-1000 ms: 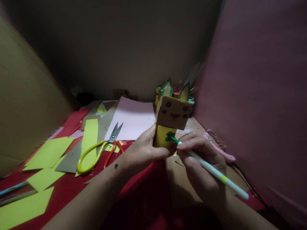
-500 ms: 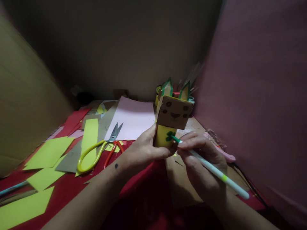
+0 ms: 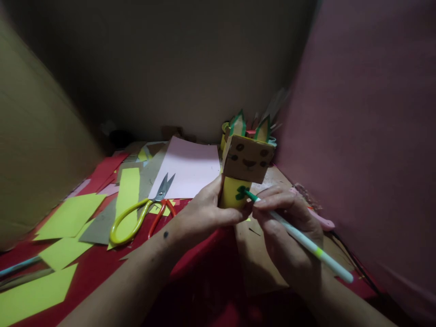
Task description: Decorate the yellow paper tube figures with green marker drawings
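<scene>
A paper animal figure (image 3: 245, 159) stands upright at the centre: a brown box head with a drawn face, two green-edged ears and a yellow body. My left hand (image 3: 204, 211) is wrapped round the yellow body from the left. My right hand (image 3: 289, 231) grips a white marker (image 3: 306, 245) with a green tip. The tip touches a green shape drawn on the front of the yellow body.
Yellow-handled scissors (image 3: 139, 213) lie shut on the red table (image 3: 95, 268) to the left, over red-handled ones. Yellow paper pieces (image 3: 70, 215), brown card and a pink sheet (image 3: 189, 165) are scattered about. A pink tool (image 3: 315, 215) lies right. Walls close in on both sides.
The marker tip has shifted slightly on the green shape on the yellow body. Both hands and the figure stay almost where they were.
</scene>
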`<state>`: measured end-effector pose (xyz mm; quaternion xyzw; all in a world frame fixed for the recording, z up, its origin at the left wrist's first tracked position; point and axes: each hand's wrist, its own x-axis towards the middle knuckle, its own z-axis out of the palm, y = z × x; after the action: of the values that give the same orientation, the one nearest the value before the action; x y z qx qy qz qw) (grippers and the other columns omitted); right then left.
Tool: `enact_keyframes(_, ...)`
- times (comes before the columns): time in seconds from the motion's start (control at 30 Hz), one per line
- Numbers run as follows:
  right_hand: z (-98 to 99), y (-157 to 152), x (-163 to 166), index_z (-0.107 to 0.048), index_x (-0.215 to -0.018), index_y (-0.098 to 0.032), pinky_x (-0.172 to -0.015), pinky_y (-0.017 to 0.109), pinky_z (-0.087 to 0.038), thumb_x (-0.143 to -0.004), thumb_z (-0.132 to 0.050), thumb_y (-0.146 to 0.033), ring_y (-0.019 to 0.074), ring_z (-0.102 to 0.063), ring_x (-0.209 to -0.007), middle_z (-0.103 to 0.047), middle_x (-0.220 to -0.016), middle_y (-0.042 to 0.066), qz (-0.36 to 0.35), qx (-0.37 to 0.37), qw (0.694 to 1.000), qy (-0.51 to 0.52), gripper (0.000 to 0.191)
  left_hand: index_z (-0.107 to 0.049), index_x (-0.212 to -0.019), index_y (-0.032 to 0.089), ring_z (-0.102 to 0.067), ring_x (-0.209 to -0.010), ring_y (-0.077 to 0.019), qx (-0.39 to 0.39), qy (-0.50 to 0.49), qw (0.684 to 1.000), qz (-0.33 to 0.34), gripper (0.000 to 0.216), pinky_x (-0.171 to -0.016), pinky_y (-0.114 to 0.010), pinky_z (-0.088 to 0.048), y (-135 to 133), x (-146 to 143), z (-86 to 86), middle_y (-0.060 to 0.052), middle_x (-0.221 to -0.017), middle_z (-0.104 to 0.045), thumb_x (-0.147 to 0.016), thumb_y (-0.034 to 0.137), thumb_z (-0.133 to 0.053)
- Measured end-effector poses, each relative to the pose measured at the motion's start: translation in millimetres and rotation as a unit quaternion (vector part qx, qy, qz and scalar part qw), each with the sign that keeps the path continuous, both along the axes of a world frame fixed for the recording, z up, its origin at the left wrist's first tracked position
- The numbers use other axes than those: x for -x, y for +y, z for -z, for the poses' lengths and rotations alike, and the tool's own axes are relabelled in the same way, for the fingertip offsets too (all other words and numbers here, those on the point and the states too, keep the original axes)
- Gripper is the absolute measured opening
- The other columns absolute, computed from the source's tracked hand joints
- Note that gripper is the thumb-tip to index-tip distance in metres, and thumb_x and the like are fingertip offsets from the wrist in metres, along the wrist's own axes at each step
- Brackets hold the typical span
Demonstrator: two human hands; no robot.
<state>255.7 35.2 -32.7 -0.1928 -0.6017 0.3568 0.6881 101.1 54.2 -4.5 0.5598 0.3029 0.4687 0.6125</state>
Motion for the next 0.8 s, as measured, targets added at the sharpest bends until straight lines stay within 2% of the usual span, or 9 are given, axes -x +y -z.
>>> enact_keyframes(0.1,0.3,-0.3,-0.5,-0.076,-0.094,-0.025,-0.068,0.030,-0.047,-0.089,-0.063,-0.005,0.0156,-0.058,-0.079,-0.063,-0.087,0.000,-0.012,-0.010,1.000,-0.016,0.025,-0.061,-0.104,0.016,-0.057,-0.086,-0.0173,0.000,0.008,1.000,-0.005,0.042,-0.074,-0.029,-0.045,0.4,1.1,1.3,0.000,-0.090,-0.064,-0.067,0.009,-0.078)
enact_keyframes(0.3,0.9,-0.3,-0.3,-0.076,-0.093,-0.026,-0.066,0.029,-0.047,-0.089,-0.064,-0.007,0.0157,-0.058,-0.077,-0.062,-0.085,0.000,-0.012,-0.006,1.000,-0.020,0.022,-0.061,-0.111,0.016,-0.058,-0.089,-0.0187,-0.003,0.020,1.000,-0.006,0.047,-0.076,-0.031,-0.045,1.1,1.8,2.2,-0.003,-0.101,-0.066,-0.067,0.012,-0.078)
enact_keyframes(0.57,-1.0,-0.4,1.3,-0.076,-0.092,-0.026,-0.066,0.030,-0.047,-0.089,-0.064,-0.008,0.0159,-0.057,-0.075,-0.061,-0.084,0.000,-0.003,-0.002,1.000,-0.020,0.021,-0.062,-0.106,0.018,-0.057,-0.088,-0.0211,0.001,0.024,1.000,-0.015,0.043,-0.076,-0.033,-0.044,0.5,1.7,1.3,-0.003,-0.096,-0.065,-0.066,0.014,-0.079)
enact_keyframes(0.8,-0.4,-0.1,0.7,-0.075,-0.092,-0.026,-0.066,0.029,-0.047,-0.090,-0.064,-0.008,0.0153,-0.057,-0.074,-0.061,-0.084,0.000,-0.011,-0.004,1.000,-0.022,0.021,-0.062,-0.106,0.018,-0.058,-0.091,-0.0225,-0.007,0.030,0.999,-0.016,0.042,-0.077,-0.034,-0.044,0.9,2.5,2.1,-0.004,-0.101,-0.065,-0.066,0.014,-0.076)
